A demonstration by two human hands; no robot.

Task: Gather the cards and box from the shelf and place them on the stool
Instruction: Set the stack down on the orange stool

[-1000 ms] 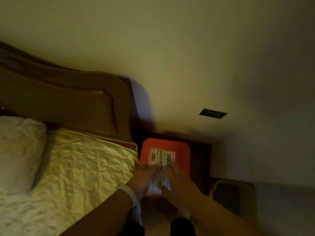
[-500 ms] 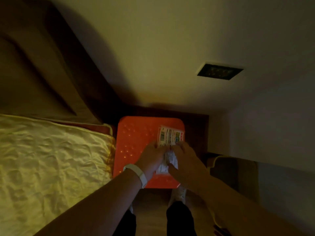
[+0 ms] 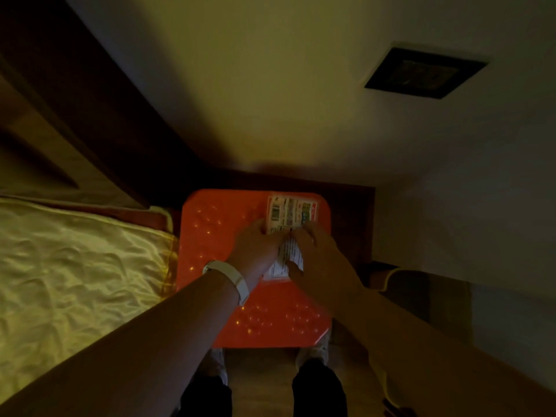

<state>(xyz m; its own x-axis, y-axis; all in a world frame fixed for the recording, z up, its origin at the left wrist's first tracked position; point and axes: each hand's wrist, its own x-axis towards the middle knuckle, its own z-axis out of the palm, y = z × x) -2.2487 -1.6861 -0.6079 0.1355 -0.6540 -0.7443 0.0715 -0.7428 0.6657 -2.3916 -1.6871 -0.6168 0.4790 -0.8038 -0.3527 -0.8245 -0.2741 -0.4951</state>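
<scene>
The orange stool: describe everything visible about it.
The stool has a square orange seat with rounded corners, looks like plastic, and is dotted with small holes that glint. It stands on the floor between the bed and a dark wall. A printed box lies on its far right part, with both hands, left hand and right hand, on the box. Its legs are hidden.
</scene>
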